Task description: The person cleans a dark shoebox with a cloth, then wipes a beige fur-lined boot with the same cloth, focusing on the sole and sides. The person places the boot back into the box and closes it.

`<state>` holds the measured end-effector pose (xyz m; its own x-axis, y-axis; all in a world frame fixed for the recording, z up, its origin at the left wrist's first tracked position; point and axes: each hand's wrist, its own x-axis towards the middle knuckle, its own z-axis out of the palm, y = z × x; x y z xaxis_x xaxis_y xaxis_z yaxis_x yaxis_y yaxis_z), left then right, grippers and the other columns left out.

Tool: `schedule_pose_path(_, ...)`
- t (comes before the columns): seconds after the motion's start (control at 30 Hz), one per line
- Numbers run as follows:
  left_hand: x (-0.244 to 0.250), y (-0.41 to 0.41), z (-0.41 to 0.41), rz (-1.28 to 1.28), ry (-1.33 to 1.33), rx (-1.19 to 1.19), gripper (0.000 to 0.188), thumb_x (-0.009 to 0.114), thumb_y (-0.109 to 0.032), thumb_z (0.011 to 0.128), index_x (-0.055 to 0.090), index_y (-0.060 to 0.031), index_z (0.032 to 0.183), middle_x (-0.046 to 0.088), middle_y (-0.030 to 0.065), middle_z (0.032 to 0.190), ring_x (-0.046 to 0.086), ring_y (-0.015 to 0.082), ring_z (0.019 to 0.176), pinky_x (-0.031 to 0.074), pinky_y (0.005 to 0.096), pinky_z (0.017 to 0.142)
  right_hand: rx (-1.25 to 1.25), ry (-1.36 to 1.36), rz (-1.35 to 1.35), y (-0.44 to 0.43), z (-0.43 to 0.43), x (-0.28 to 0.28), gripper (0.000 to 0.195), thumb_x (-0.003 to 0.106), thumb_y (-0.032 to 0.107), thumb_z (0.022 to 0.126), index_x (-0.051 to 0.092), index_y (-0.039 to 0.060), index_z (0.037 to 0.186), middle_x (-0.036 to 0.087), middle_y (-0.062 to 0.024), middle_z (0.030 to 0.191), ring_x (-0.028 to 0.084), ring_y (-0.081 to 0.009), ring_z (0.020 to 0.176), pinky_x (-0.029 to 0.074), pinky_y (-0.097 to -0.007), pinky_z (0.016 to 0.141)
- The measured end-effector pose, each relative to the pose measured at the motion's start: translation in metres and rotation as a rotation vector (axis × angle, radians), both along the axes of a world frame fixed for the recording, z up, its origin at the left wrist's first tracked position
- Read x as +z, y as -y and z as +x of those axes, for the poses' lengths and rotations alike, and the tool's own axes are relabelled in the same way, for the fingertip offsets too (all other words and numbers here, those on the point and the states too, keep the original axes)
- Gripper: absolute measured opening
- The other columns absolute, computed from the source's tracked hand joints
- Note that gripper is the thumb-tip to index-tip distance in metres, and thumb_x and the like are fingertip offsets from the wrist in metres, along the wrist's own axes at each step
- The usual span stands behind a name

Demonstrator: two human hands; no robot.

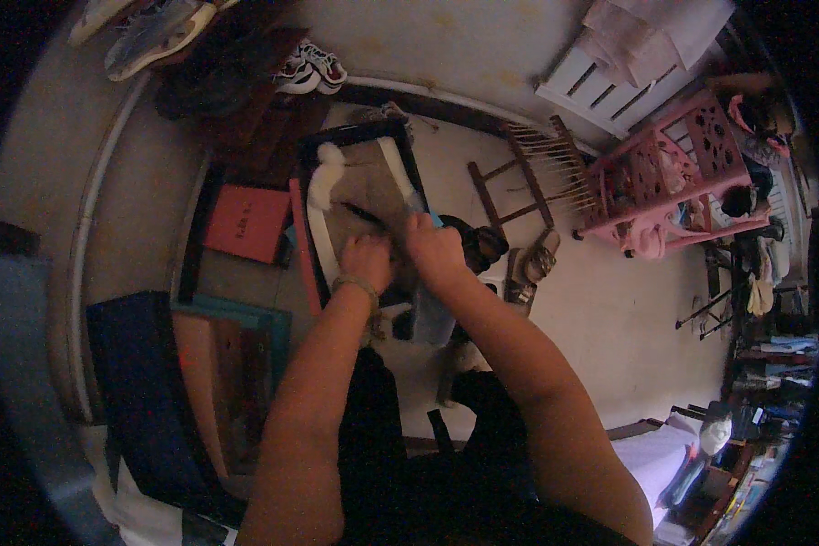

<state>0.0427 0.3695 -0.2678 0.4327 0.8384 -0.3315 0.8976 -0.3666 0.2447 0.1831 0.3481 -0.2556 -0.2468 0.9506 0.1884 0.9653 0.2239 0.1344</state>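
Observation:
A dark-rimmed rectangular box or frame (420,181) lies tilted before me, with a brown inner surface and whitish strips along both long sides. Over its lower part, my left hand (367,263) is bent at the fingers, a band around its wrist. Close beside it, my right hand (433,246) is curled near the right rim, by a small blue patch. A thin dark object (362,211) lies just beyond my left fingers; whether they touch it is unclear. Both sets of fingertips are hidden or blurred. A translucent bluish item (433,317) is below my right hand.
A red box (248,223) and a teal-edged open box (232,304) lie left, near a dark blue panel (147,389). Sandals (532,266) and a wooden rack (512,181) are right. Beyond stands a pink plastic shelf (669,198). Sneakers (312,68) sit at the top.

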Motion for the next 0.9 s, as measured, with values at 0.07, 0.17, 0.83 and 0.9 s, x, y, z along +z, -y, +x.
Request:
schedule_pose_path(0.07,-0.007,0.005,0.004,0.064,-0.062,-0.023,0.048,0.065,-0.032,0.078,0.057,-0.0081,0.118,0.058,0.0136,0.118,0.055,0.0288,0.11,0.037,0.0463,0.099,-0.002,-0.002,-0.023,-0.006,0.0,0.0,0.023,0.059,0.011,0.075,0.053,0.0039,0.096,0.061,-0.0106,0.086,0.065,-0.0233,0.059,0.05,-0.0336,0.048)
schedule_pose_path(0.17,-0.001,0.01,0.007,0.001,-0.082,0.003,0.044,0.064,-0.03,0.079,0.059,-0.0096,0.117,0.058,0.0137,0.118,0.053,0.0292,0.111,0.038,0.0461,0.099,0.009,-0.047,0.054,-0.008,0.005,-0.007,0.022,0.059,0.011,0.075,0.053,0.0043,0.095,0.061,-0.0101,0.085,0.065,-0.0226,0.058,0.049,-0.0352,0.047)
schedule_pose_path(0.83,-0.014,0.034,0.002,0.251,0.165,0.072,0.043,0.063,-0.036,0.081,0.06,-0.0057,0.112,0.057,0.0108,0.117,0.045,0.0273,0.12,0.026,0.0486,0.106,-0.303,-1.149,0.088,0.058,0.047,0.053,0.042,0.069,0.021,0.081,0.054,0.0055,0.117,0.066,-0.0152,0.095,0.065,-0.0252,0.083,0.05,-0.0347,0.075)
schedule_pose_path(0.9,-0.014,0.029,0.007,0.268,0.114,0.062,0.043,0.062,-0.037,0.082,0.06,-0.0052,0.111,0.058,0.0102,0.113,0.047,0.0267,0.118,0.027,0.0486,0.105,-0.305,-1.151,0.142,0.058,0.051,0.057,0.041,0.068,0.02,0.081,0.055,0.0054,0.117,0.066,-0.0153,0.095,0.065,-0.0245,0.083,0.05,-0.0335,0.075)
